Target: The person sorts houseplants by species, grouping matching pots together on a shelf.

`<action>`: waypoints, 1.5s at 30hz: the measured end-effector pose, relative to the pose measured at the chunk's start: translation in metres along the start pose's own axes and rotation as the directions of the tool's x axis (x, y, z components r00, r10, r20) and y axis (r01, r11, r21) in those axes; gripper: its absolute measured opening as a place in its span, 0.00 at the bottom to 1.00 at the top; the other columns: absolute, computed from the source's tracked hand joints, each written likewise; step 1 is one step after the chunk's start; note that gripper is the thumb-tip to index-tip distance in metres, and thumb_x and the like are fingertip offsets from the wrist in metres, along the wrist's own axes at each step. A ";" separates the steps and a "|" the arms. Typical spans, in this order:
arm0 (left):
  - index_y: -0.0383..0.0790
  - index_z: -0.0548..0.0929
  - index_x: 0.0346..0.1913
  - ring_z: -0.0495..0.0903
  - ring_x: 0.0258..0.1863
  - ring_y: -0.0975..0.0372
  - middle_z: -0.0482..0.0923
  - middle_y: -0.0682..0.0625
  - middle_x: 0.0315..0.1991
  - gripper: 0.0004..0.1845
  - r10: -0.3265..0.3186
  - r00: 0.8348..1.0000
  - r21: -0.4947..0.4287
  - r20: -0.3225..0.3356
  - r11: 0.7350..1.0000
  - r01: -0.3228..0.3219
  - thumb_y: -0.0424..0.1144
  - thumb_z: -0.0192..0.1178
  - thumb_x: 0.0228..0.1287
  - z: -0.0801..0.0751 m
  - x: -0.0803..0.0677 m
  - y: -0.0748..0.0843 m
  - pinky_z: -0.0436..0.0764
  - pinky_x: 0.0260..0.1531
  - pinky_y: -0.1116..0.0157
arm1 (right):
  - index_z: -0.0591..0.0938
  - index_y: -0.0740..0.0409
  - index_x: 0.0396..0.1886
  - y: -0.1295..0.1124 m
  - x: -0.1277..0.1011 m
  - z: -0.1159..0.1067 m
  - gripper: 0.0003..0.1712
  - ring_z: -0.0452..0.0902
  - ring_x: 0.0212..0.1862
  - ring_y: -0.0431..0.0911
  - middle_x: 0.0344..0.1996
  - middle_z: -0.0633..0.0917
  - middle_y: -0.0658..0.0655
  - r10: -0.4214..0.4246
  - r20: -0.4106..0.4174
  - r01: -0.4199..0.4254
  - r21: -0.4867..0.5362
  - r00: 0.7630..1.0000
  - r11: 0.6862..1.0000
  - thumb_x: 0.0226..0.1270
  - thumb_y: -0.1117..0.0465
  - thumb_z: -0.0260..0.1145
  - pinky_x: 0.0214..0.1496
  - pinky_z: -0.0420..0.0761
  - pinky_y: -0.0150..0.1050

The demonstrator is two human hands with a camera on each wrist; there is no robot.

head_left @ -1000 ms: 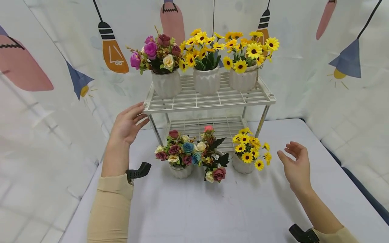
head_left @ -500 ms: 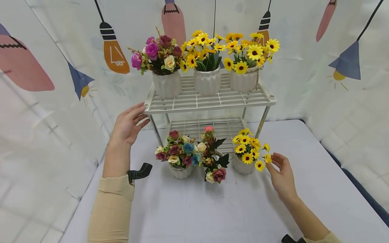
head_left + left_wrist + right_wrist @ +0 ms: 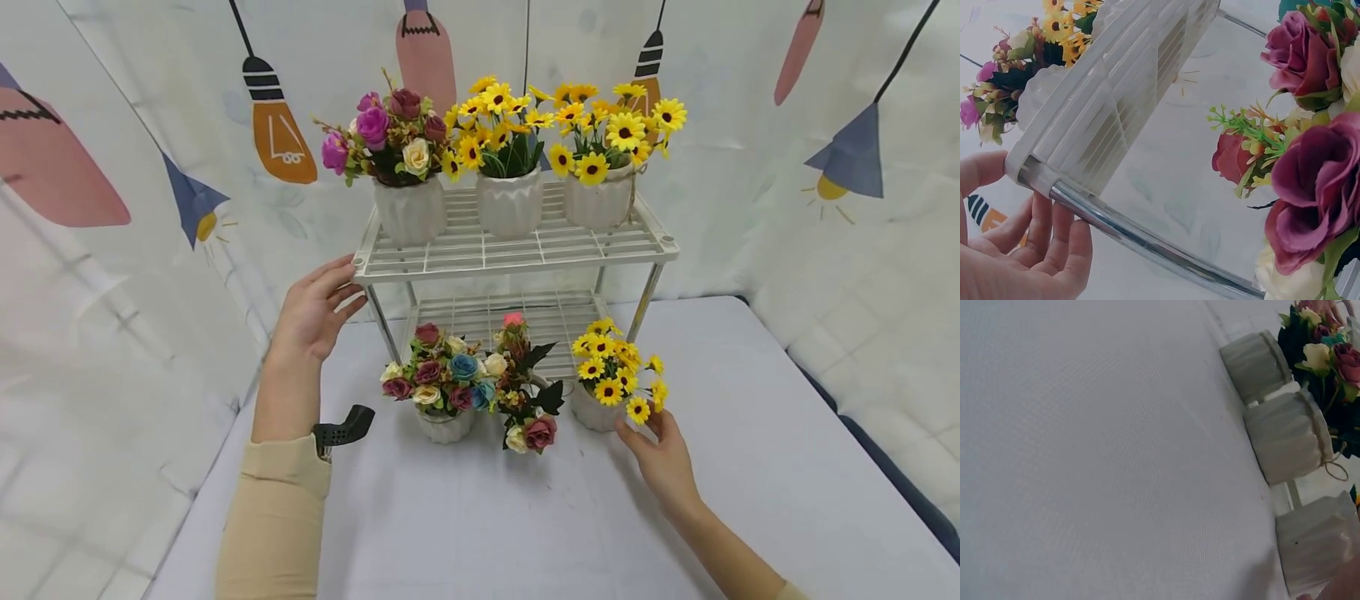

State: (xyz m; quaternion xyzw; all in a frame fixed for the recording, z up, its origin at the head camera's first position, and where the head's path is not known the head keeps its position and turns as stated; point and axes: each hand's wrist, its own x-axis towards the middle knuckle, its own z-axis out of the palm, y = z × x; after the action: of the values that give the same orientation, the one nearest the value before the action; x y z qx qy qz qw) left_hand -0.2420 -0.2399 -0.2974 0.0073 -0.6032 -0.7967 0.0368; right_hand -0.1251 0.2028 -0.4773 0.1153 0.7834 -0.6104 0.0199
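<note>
My left hand (image 3: 309,312) holds the front left corner of the white two-tier wire rack (image 3: 517,268), with fingers about the corner and its metal post (image 3: 1147,240). My right hand (image 3: 663,462) is at the right side of a white pot (image 3: 592,410) of small yellow sunflowers (image 3: 609,367). Its thumb is close against the pot; the flowers partly cover the other fingers. In the right wrist view only a bit of that hand (image 3: 1341,581) shows, over the pot's edge. Left of this pot stand a pot of mixed roses (image 3: 442,375) and a pot of roses with dark leaves (image 3: 528,400).
On the upper shelf stand a pot of purple and cream roses (image 3: 408,208) and two pots of yellow sunflowers (image 3: 510,200). The lower shelf (image 3: 487,310) lies behind the front pots. A white cloth covers the table (image 3: 480,525). A printed curtain (image 3: 720,167) hangs behind.
My right hand has moved left from beside the sunflowers to the pot's right side. My left hand has stayed on the rack's corner. The pots have not moved.
</note>
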 end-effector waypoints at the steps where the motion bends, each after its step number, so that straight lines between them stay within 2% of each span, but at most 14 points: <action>1: 0.33 0.73 0.70 0.76 0.54 0.58 0.78 0.49 0.55 0.28 0.000 1.000 -0.005 -0.001 1.000 0.000 0.42 0.65 0.74 0.000 0.000 0.000 0.73 0.58 0.61 | 0.51 0.67 0.80 0.001 0.000 0.002 0.50 0.53 0.78 0.62 0.78 0.55 0.68 -0.014 -0.005 0.014 0.007 1.000 1.000 0.75 0.47 0.67 0.72 0.67 0.55; 7: 0.33 0.73 0.69 0.75 0.55 0.58 0.79 0.49 0.55 0.27 0.009 1.000 -0.011 -0.001 1.000 -0.009 0.42 0.65 0.74 -0.001 0.000 0.000 0.72 0.58 0.60 | 0.56 0.62 0.80 0.002 0.003 0.017 0.47 0.49 0.79 0.58 0.79 0.57 0.63 -0.100 -0.075 0.105 0.066 0.992 0.992 0.73 0.51 0.71 0.75 0.61 0.55; 12: 0.33 0.73 0.69 0.76 0.53 0.59 0.78 0.49 0.55 0.27 0.016 1.000 -0.017 0.004 1.000 -0.016 0.41 0.65 0.74 -0.002 0.000 0.000 0.73 0.57 0.61 | 0.51 0.58 0.82 0.000 0.004 0.031 0.51 0.46 0.80 0.58 0.81 0.50 0.61 -0.110 -0.120 0.120 0.080 0.987 0.990 0.72 0.53 0.72 0.76 0.58 0.58; 17: 0.33 0.73 0.69 0.76 0.52 0.59 0.78 0.49 0.55 0.27 0.026 1.000 -0.019 0.010 1.000 -0.025 0.41 0.65 0.74 -0.003 0.000 0.000 0.75 0.56 0.62 | 0.50 0.61 0.81 0.000 0.012 0.045 0.53 0.50 0.79 0.57 0.79 0.53 0.64 -0.150 -0.182 0.173 0.122 0.972 0.977 0.68 0.59 0.75 0.76 0.56 0.62; 19: 0.33 0.74 0.69 0.77 0.52 0.59 0.78 0.49 0.55 0.27 0.026 1.000 -0.022 0.010 0.999 -0.026 0.41 0.65 0.74 -0.003 0.000 0.000 0.75 0.55 0.62 | 0.53 0.62 0.79 0.000 0.016 0.050 0.51 0.54 0.77 0.52 0.76 0.61 0.61 -0.198 -0.204 0.231 0.156 0.959 0.960 0.67 0.63 0.76 0.76 0.58 0.57; 21: 0.33 0.75 0.68 0.77 0.52 0.59 0.78 0.49 0.55 0.26 0.027 1.000 -0.026 0.011 0.999 -0.027 0.41 0.65 0.74 -0.002 0.000 0.000 0.75 0.55 0.62 | 0.58 0.62 0.77 0.001 0.020 0.055 0.48 0.64 0.69 0.47 0.68 0.69 0.59 -0.239 -0.228 0.281 0.177 0.944 0.943 0.64 0.67 0.76 0.72 0.65 0.46; 23: 0.34 0.75 0.67 0.76 0.52 0.59 0.78 0.49 0.55 0.25 0.029 0.999 -0.026 0.013 0.999 -0.029 0.41 0.65 0.74 -0.002 0.000 0.000 0.75 0.56 0.62 | 0.62 0.61 0.75 0.001 0.024 0.059 0.45 0.68 0.63 0.42 0.62 0.74 0.55 -0.263 -0.246 0.316 0.206 0.933 0.926 0.63 0.70 0.76 0.67 0.68 0.35; 25: 0.35 0.76 0.67 0.76 0.52 0.59 0.78 0.49 0.55 0.24 0.031 0.999 -0.027 0.015 0.999 -0.030 0.41 0.65 0.74 -0.002 0.000 0.000 0.75 0.56 0.62 | 0.64 0.59 0.74 0.001 0.027 0.061 0.44 0.69 0.61 0.39 0.59 0.75 0.52 -0.273 -0.264 0.330 0.204 0.925 0.922 0.62 0.70 0.77 0.63 0.67 0.30; 26: 0.35 0.76 0.67 0.76 0.52 0.59 0.78 0.49 0.55 0.24 0.031 0.999 -0.028 0.016 0.999 -0.031 0.41 0.65 0.74 -0.002 0.000 0.000 0.75 0.56 0.62 | 0.65 0.59 0.73 0.001 0.028 0.062 0.44 0.69 0.61 0.40 0.59 0.76 0.52 -0.274 -0.270 0.332 0.200 0.923 0.922 0.62 0.69 0.77 0.64 0.67 0.30; 27: 0.35 0.76 0.67 0.76 0.52 0.59 0.78 0.48 0.55 0.24 0.033 0.999 -0.030 0.018 0.999 -0.032 0.41 0.65 0.74 -0.002 0.000 0.000 0.74 0.56 0.62 | 0.64 0.59 0.74 0.000 0.029 0.063 0.45 0.67 0.66 0.41 0.62 0.75 0.53 -0.276 -0.270 0.336 0.208 0.922 0.919 0.62 0.69 0.77 0.68 0.64 0.31; 30: 0.34 0.76 0.67 0.76 0.52 0.59 0.78 0.49 0.55 0.24 0.036 0.999 -0.031 0.017 0.999 -0.035 0.41 0.65 0.73 -0.001 0.000 0.000 0.74 0.56 0.62 | 0.60 0.59 0.76 0.000 0.032 0.063 0.48 0.63 0.72 0.46 0.68 0.73 0.56 -0.253 -0.259 0.305 0.189 0.932 0.933 0.61 0.67 0.78 0.75 0.58 0.40; 35: 0.33 0.74 0.68 0.76 0.52 0.59 0.78 0.49 0.55 0.26 0.024 1.000 -0.042 0.020 0.999 -0.024 0.40 0.65 0.74 -0.001 0.000 -0.001 0.73 0.57 0.61 | 0.54 0.59 0.79 0.002 0.035 0.064 0.57 0.56 0.76 0.52 0.73 0.67 0.61 -0.171 -0.248 0.213 0.152 0.953 0.965 0.59 0.64 0.80 0.78 0.53 0.48; 40: 0.31 0.70 0.71 0.75 0.53 0.59 0.77 0.49 0.55 0.29 0.021 0.999 -0.031 0.028 0.999 -0.020 0.40 0.64 0.75 -0.001 0.000 -0.001 0.72 0.58 0.61 | 0.53 0.59 0.79 0.001 0.034 0.064 0.59 0.57 0.77 0.55 0.74 0.66 0.63 -0.118 -0.271 0.154 0.116 0.955 0.981 0.57 0.61 0.82 0.78 0.55 0.50; 45: 0.31 0.70 0.71 0.75 0.54 0.59 0.78 0.50 0.55 0.29 0.020 0.999 -0.023 0.027 1.000 -0.019 0.40 0.63 0.75 -0.002 0.000 -0.003 0.72 0.58 0.61 | 0.56 0.60 0.77 0.002 0.033 0.063 0.58 0.60 0.75 0.56 0.73 0.68 0.64 -0.111 -0.310 0.145 0.087 0.944 0.986 0.54 0.60 0.83 0.77 0.58 0.52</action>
State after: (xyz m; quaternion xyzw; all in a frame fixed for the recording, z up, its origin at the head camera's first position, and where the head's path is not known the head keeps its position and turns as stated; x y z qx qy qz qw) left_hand -0.2419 -0.2410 -0.3007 -0.0098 -0.5946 -0.8031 0.0367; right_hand -0.1634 0.1473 -0.5007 0.1575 0.7486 -0.6271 -0.1468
